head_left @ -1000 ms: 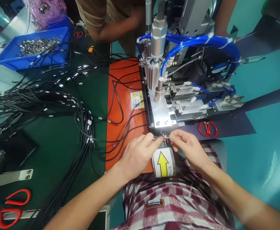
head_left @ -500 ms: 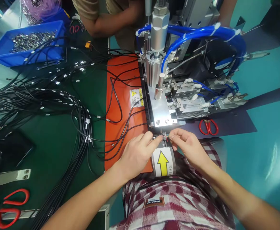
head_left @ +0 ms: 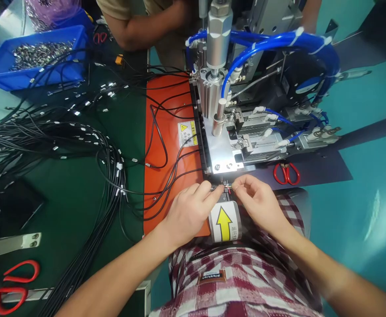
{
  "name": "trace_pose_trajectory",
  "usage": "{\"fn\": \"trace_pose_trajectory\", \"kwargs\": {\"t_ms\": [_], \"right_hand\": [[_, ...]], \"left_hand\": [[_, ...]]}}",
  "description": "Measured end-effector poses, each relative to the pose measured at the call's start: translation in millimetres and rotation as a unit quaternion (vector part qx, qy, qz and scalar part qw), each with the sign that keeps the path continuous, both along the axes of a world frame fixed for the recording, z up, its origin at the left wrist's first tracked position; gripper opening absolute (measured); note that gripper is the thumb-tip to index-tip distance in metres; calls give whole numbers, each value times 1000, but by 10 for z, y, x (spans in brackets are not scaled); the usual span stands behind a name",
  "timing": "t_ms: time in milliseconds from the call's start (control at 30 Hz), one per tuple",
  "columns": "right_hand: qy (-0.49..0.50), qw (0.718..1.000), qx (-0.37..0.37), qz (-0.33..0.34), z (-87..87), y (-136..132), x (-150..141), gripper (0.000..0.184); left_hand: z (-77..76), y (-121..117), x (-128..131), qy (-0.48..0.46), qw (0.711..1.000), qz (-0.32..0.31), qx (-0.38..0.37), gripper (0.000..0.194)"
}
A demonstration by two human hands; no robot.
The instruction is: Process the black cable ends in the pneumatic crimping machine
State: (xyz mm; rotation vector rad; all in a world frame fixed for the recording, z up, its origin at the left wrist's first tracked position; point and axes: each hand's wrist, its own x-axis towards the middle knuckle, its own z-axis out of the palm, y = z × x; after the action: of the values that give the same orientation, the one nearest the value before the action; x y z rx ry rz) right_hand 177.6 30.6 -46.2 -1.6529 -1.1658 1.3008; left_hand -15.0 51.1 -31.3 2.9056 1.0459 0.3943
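Note:
My left hand (head_left: 191,211) is closed near the front of the press machine (head_left: 221,149), its thumb and forefinger pinched on the end of a black cable (head_left: 160,194) that runs in from the left. Opposite it, my right hand (head_left: 261,200) pinches thin wires (head_left: 229,186) at the cable end, with small red and pale bits showing between the fingertips. Both sets of fingertips meet over a dark track just below the machine's metal plate. The exact part under the fingers is too small to make out. A label with a yellow arrow (head_left: 224,222) lies just below the hands.
Bundled black cables (head_left: 118,176) with metal ends cover the green table at left and reach over the orange plate (head_left: 180,185). A blue bin (head_left: 50,75) holds small metal parts. Red-handled scissors (head_left: 286,174) lie at right, another pair (head_left: 12,299) at lower left. Another person's arm (head_left: 153,26) is behind.
The view has shifted very slightly. Both hands keep their place at the track, and the right fingers have moved only a little.

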Motion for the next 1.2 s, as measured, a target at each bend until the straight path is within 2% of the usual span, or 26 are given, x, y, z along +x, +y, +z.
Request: {"fn": "trace_pose_trajectory", "kwargs": {"t_ms": [167, 467, 567, 667, 800, 900, 967, 1200], "right_hand": [[55, 998, -39, 16, -6, 45, 13, 22], [117, 991, -47, 31, -53, 30, 47, 27], [96, 995, -33, 23, -41, 31, 91, 28], [32, 999, 9, -1, -43, 24, 101, 26], [-72, 992, 104, 27, -71, -11, 68, 15], [-199, 952, 221, 68, -78, -36, 64, 10], [-250, 923, 280, 90, -80, -42, 78, 8], [-286, 887, 342, 120, -137, -30, 150, 7]], "left_hand": [[-2, 0, 1, 16, 1000, -2, -3, 33], [-8, 27, -5, 21, 1000, -10, -3, 34], [-9, 31, -7, 19, 1000, -12, -5, 34], [-9, 34, -4, 13, 1000, -14, -8, 33], [-15, 33, -2, 6, 1000, -12, -7, 32], [-20, 27, -7, 7, 1000, -12, -14, 32], [-24, 21, -10, 9, 1000, -11, -17, 32], [-32, 15, -18, 19, 1000, -9, -21, 33]]}}
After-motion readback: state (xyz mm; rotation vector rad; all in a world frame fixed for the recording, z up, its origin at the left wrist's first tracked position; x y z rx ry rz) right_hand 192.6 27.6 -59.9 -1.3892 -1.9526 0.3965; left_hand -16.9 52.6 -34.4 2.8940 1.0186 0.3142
